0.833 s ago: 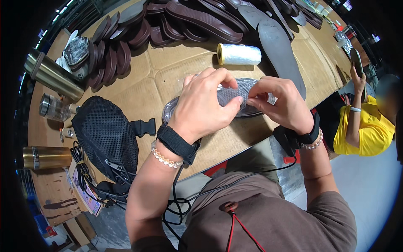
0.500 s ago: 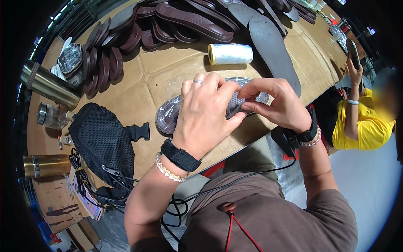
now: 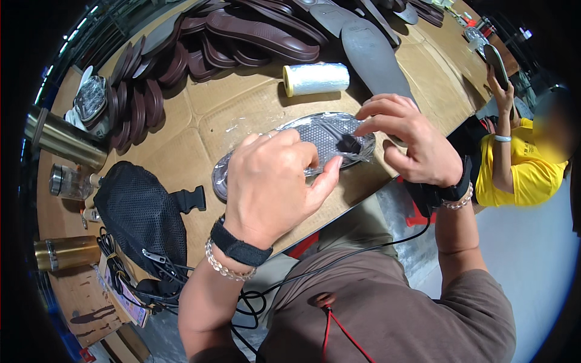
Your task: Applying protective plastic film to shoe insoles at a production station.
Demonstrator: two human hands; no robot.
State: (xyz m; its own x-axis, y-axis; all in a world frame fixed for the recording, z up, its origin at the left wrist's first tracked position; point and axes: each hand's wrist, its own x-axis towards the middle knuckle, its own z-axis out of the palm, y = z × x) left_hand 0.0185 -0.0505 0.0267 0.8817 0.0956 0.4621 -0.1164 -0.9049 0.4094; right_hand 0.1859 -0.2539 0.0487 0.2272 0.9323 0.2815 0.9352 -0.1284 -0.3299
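Observation:
A dark shoe sole (image 3: 311,136) with a dotted surface lies on the cardboard-covered table, wrapped in crinkled clear plastic film (image 3: 363,147). The film looks torn and loose at the sole's right end, where a dark patch shows through. My left hand (image 3: 272,178) lies across the middle of the sole, its fingers curled into the film and its thumb stretched out beside them; the fingertips are partly hidden. Above the right end hovers my right hand (image 3: 411,139), its fingers bent and apart with nothing seen between them.
A roll of clear film (image 3: 318,79) lies beyond the sole. Brown soles (image 3: 260,36) are heaped at the back, beside long grey soles (image 3: 375,54). On the left are a black mesh bag (image 3: 142,212), a steel flask (image 3: 69,139) and a glass jar (image 3: 69,181). A co-worker in yellow (image 3: 517,163) holds a sole at the right.
My right hand has lifted from the sole and moved right, its pinch opening. The left hand has shifted a little left and down. More of the dotted surface shows, with loose film around it.

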